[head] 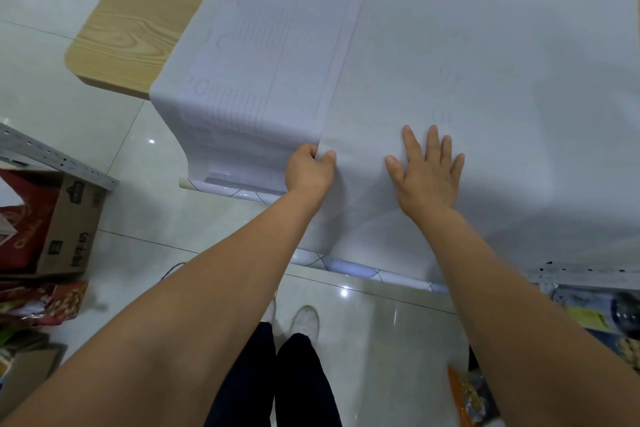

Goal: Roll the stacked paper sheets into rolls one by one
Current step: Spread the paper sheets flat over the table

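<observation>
Your left hand point(309, 168) is closed on the left edge of the top sheet point(485, 87), thumb above the paper and the other fingers tucked under it, right where the sheet bends over the near edge of the table point(138, 17). Your right hand point(427, 172) lies flat on the same sheet, palm down, fingers spread apart, gripping nothing.

The top sheet is thin, matte and pale grey-white, so thin that faint numbers and lines show through it from below. It covers the right part of the table and hangs down toward you in soft folds. To the left of it the paper stack point(263, 55) lies open to view: a slightly bluish white, with weak printed grids and large digits that are too pale to read well. Its layered edges curve over the table edge like steps.

Below the hanging paper, a glossy roll point(349, 267) with thin dark crossing lines lies long and narrow; your arms and the sheet hide its middle. The table shows only at the left, light wood grain with a rounded corner. A cardboard box point(65, 225) stands on the shiny tiled floor at the left, cut off by the frame.
</observation>
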